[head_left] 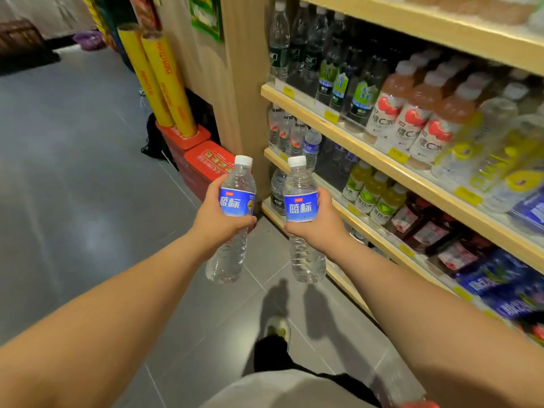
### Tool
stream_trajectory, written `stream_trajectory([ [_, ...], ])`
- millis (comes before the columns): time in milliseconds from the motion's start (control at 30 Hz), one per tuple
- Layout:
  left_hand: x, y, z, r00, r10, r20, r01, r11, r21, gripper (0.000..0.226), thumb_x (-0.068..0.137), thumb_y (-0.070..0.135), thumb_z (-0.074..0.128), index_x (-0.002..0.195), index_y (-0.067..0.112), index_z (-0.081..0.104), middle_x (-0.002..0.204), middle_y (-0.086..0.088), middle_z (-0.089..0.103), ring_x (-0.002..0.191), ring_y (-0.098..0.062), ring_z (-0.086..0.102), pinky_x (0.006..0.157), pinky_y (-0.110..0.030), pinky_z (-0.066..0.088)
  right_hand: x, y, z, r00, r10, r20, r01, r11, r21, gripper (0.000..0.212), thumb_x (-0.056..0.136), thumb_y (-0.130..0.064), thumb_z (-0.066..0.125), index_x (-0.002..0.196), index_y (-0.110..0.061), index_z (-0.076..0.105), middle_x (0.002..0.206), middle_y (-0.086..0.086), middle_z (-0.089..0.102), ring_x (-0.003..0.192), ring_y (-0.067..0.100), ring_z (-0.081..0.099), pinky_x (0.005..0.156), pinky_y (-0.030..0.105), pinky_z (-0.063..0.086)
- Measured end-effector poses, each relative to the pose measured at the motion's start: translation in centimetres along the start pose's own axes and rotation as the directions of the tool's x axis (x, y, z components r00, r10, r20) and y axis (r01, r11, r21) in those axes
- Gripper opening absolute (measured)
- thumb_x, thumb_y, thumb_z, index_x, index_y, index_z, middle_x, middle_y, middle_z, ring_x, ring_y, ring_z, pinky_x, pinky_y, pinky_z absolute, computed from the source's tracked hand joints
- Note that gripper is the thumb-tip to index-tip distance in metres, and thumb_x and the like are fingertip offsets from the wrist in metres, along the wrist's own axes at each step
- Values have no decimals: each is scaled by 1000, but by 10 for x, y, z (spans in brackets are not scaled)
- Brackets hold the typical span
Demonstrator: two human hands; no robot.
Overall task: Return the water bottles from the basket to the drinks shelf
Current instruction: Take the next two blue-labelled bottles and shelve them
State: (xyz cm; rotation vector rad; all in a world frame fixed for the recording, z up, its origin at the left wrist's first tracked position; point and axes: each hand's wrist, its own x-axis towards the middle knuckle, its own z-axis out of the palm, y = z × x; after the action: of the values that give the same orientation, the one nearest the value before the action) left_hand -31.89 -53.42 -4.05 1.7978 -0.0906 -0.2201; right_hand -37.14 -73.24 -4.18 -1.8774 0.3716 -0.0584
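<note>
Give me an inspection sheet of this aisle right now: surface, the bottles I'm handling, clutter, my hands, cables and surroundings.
Surface: grey tiled floor; wooden drinks shelf on the right, stocked with bottles.
Job's things: left bottle and right bottle, both blue-labelled, capped, roughly upright, held in the air short of the shelf.
Clutter: yellow rolls leaning at the shelf end, standing on red crates.
Hands: left hand grips the left bottle; right hand grips the right bottle.
Cables: nothing seen.
Surroundings: the person's shoe on the floor below.
</note>
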Motion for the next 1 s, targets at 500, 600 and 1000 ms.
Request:
stream_trajectory([
  [500, 258, -14, -14, 977, 11, 215, -24, 998, 56, 86, 64, 2, 86, 131, 29, 40, 101, 7, 65, 72, 7, 64, 63, -11, 51, 209, -13, 38, 987, 132, -89, -122, 987, 108, 67, 57, -8, 85, 106, -31, 45, 90, -12, 62, 71, -4, 62, 54, 6, 44],
  [600, 316, -22, -2, 930, 6, 367, -46, 994, 103, 82, 66, -2, 84, 134, 13, 41, 94, 6, 64, 64, 12, 61, 60, -6, 47, 235, -2, 45, 952, 226, -207, -199, 969, 144, 74, 58, 1, 83, 116, -24, 44, 97, -1, 65, 81, 8, 64, 65, 22, 53],
  [1000, 427, -102, 72, 750, -20, 661, -187, 952, 242, 47, 61, -1, 85, 99, 12, 61, 80, 2, 64, 67, -6, 57, 65, -21, 48, 303, 78, 55, 757, 289, -585, -308, 949, 70, 74, 61, -15, 85, 124, -8, 46, 108, 2, 62, 93, 15, 61, 77, 24, 50],
])
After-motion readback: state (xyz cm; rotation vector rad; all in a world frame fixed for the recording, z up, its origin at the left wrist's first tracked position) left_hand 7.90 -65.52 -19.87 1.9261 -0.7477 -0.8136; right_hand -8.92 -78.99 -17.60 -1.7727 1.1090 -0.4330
